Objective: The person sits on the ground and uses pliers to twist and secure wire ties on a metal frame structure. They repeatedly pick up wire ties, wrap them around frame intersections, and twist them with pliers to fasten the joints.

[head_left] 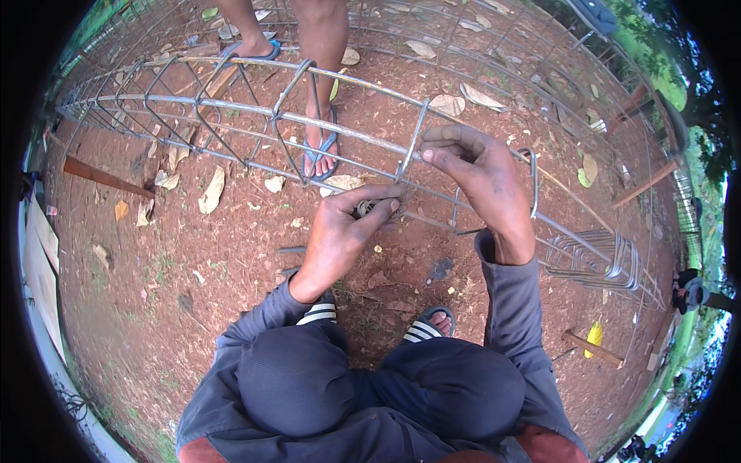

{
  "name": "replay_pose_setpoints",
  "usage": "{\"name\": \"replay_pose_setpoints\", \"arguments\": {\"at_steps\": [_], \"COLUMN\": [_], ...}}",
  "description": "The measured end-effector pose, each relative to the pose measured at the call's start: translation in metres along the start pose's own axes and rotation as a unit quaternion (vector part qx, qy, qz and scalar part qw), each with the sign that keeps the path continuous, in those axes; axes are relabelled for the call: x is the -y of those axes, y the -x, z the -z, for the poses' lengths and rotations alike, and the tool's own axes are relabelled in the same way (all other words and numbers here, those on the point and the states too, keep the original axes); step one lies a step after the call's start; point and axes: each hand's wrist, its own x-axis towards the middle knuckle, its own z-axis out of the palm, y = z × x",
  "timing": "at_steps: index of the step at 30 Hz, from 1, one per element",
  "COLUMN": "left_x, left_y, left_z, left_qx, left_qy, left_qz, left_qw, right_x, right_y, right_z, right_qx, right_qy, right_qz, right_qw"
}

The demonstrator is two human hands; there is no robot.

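Note:
A long rebar cage (pixel 340 130) of steel bars and square stirrups runs across in front of me, raised off the ground. My left hand (pixel 343 228) is closed just below the near lower bar. Between its thumb and fingers sits a small bundle of thin tie wire (pixel 366 207). Higher and to the right, my right hand (pixel 486 174) pinches at a stirrup (pixel 421 119) where it meets the long bar. Any wire between those fingertips is too small to make out. Both forearms wear dark grey sleeves.
Another person's legs (pixel 320 46) and blue sandals (pixel 328 147) stand beyond the cage. Several loose stirrups (pixel 617 258) bunch at its right end. Wooden stakes (pixel 108 176) rise from red soil strewn with dry leaves. My striped sandals (pixel 423 330) are below. Steel mesh (pixel 532 46) stretches behind.

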Motion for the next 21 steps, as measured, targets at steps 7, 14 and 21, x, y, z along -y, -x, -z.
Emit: {"name": "replay_pose_setpoints", "arguments": {"at_steps": [7, 14, 21], "left_x": [-0.011, -0.043, -0.101], "left_y": [0.015, 0.03, 0.012], "left_z": [0.003, 0.014, 0.029], "left_qx": [0.016, 0.055, 0.096], "left_qy": [-0.073, -0.216, -0.284], "left_qz": [-0.037, -0.263, -0.349], "left_qw": [0.997, 0.939, 0.888], "right_x": [0.001, -0.02, -0.016], "right_y": [0.009, 0.023, 0.024], "right_z": [-0.013, -0.031, -0.024], "right_qx": [-0.064, -0.175, -0.13], "right_qy": [0.128, 0.208, 0.266], "right_qz": [0.059, 0.252, 0.285], "right_qw": [0.988, 0.929, 0.912]}}
